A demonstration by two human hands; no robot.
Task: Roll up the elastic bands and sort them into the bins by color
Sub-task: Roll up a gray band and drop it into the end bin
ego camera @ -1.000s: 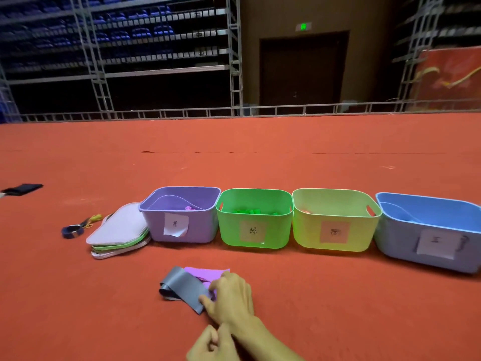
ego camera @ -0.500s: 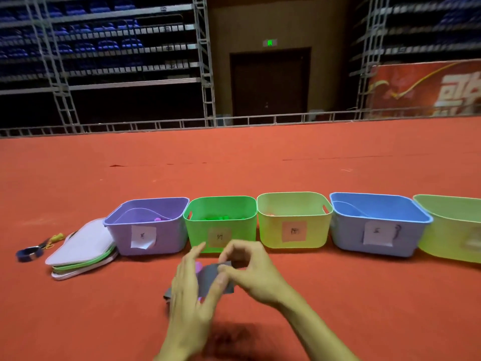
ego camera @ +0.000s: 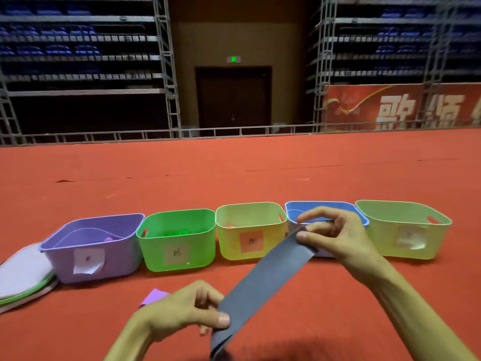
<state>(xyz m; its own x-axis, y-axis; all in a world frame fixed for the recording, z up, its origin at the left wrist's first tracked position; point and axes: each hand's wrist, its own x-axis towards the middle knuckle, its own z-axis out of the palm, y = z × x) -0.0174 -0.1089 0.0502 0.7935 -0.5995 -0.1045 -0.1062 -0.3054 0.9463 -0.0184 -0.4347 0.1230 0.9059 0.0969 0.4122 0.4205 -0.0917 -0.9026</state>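
Observation:
A grey-blue elastic band (ego camera: 263, 282) is stretched flat in the air between my hands. My left hand (ego camera: 187, 311) pinches its near end low in front of me. My right hand (ego camera: 335, 235) pinches the far end, raised in front of the blue bin (ego camera: 294, 209). A purple band (ego camera: 153, 295) lies on the red carpet, partly hidden behind my left hand. Five labelled bins stand in a row: purple bin (ego camera: 114, 261), green bin (ego camera: 156, 251), yellow bin (ego camera: 229, 246), the blue one, and a pale green bin (ego camera: 382, 238).
A stack of bin lids (ego camera: 23, 277) lies left of the purple bin. The red carpet (ego camera: 234, 173) runs back to a low metal rail (ego camera: 234, 131). Small pieces lie inside the purple, green and yellow bins.
Both hands lifted the grey-blue band off the carpet and pulled it out straight, my right hand rising toward the blue bin. The view shifted right, bringing the pale green bin into sight.

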